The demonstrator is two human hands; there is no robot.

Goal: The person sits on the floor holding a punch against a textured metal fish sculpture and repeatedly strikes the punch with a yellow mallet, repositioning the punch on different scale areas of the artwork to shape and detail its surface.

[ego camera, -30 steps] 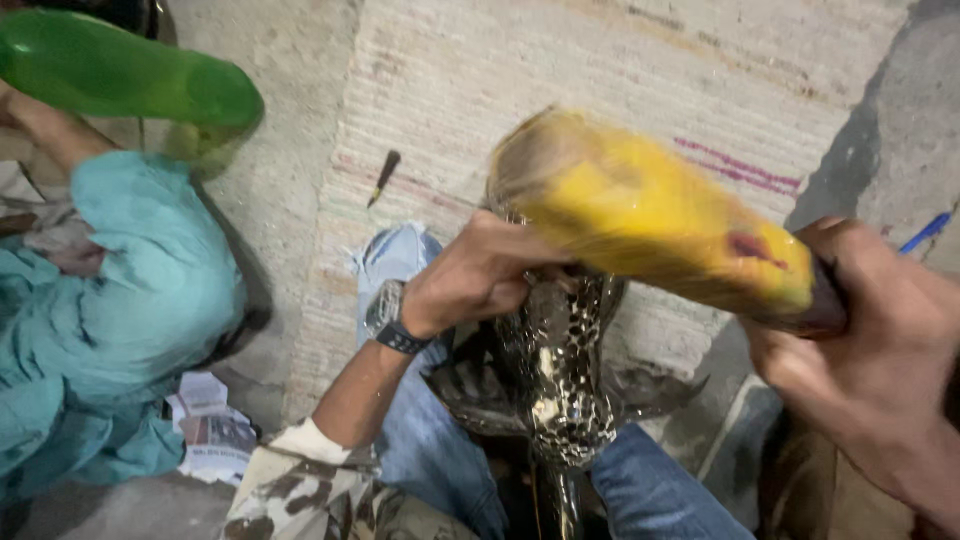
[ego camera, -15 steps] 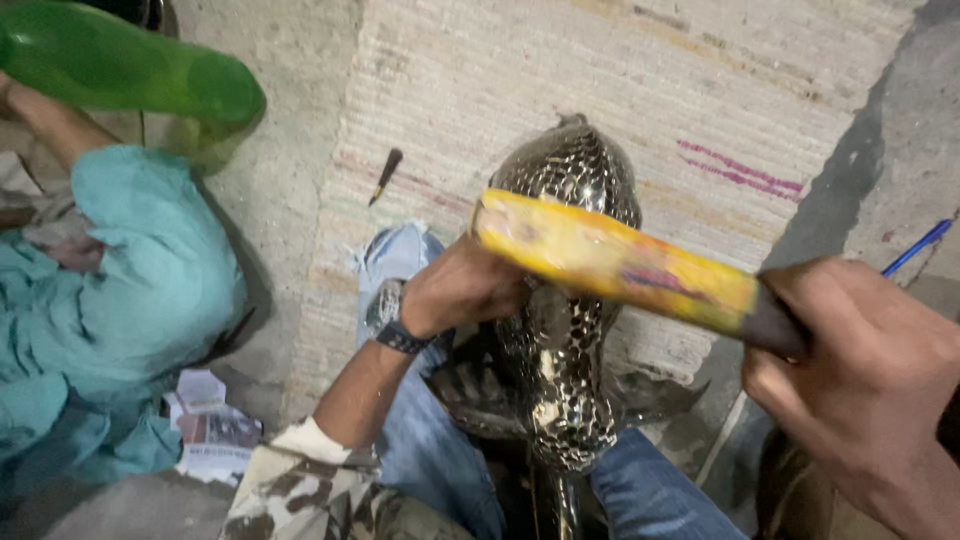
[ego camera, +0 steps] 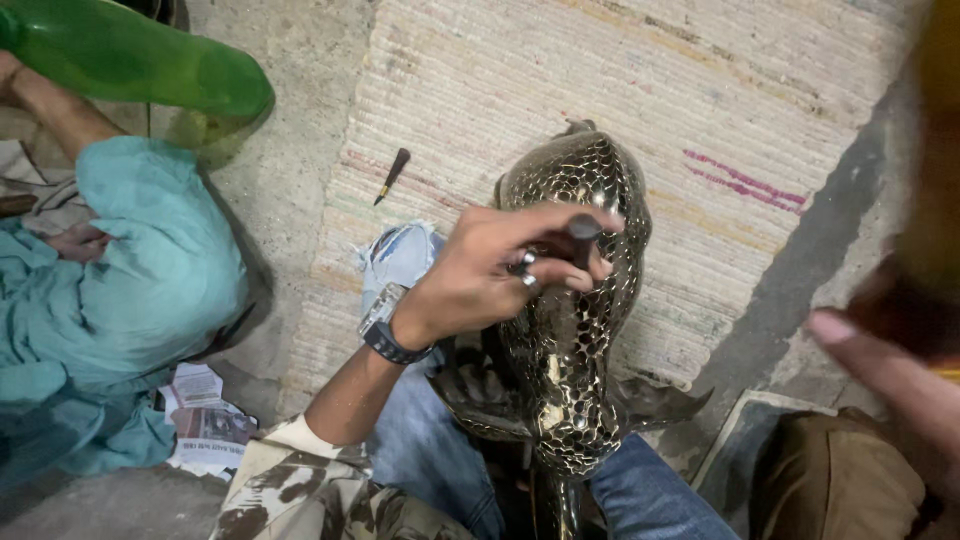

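Fingers (ego camera: 540, 262) of left hand (ego camera: 480, 280) pinch dark punch (ego camera: 582, 238), tip set against fish-shaped metal figure (ego camera: 575, 330) with hammered scale pattern, propped upright between jeans-clad knees. Right hand (ego camera: 890, 370) blurred at frame edge, raised, grip unclear; yellow blur above it. Step in hand looks like chasing scales. Next blow calls for punch held steady, square to surface. Spare tool (ego camera: 392, 174) lies on woven mat (ego camera: 700, 120).

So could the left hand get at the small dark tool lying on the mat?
Probably yes: the left hand grips a punch against the metal piece, and the bare mat lies open up to the small tool.
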